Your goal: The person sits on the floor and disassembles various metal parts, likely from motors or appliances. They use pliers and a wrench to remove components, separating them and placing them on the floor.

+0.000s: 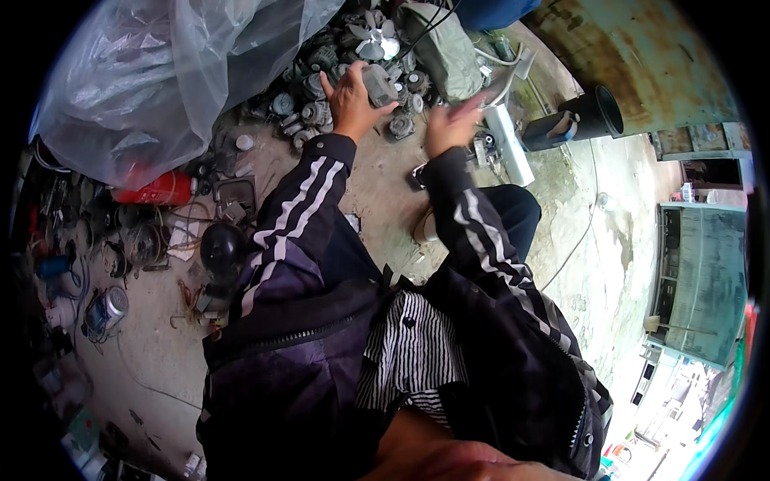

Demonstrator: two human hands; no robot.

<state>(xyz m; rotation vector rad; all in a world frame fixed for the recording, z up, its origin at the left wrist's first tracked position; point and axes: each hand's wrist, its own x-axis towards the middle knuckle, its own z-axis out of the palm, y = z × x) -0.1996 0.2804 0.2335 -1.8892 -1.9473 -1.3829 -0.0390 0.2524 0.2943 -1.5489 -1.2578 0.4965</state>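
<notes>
The left hand [350,106] has its fingers bent round one grey, blocky metal part [378,86], with the thumb on the near side. The right hand [454,128] is blurry, with its fingers stretched out and holding nothing that I can see.

All around the left fingers, and past them, is one big pile of small, round, grey metal motors [313,114]; there are too many to count. Just past the left fingers is one shiny silver fan with flat blades [375,38]. Just past the right fingers is one lumpy, grey-green cloth sack [446,54].

To the right of the right fingers lies one long white piece with straight sides [511,148]. Farther right is one black, round, hollow tub [574,120] on its side.

To the left of the left fingers hangs one big, see-through plastic sheet [152,80]. Farther left and nearer the body are one red, rounded can [156,189] and one shiny, black, round thing [223,247] on the grey floor [593,232].
</notes>
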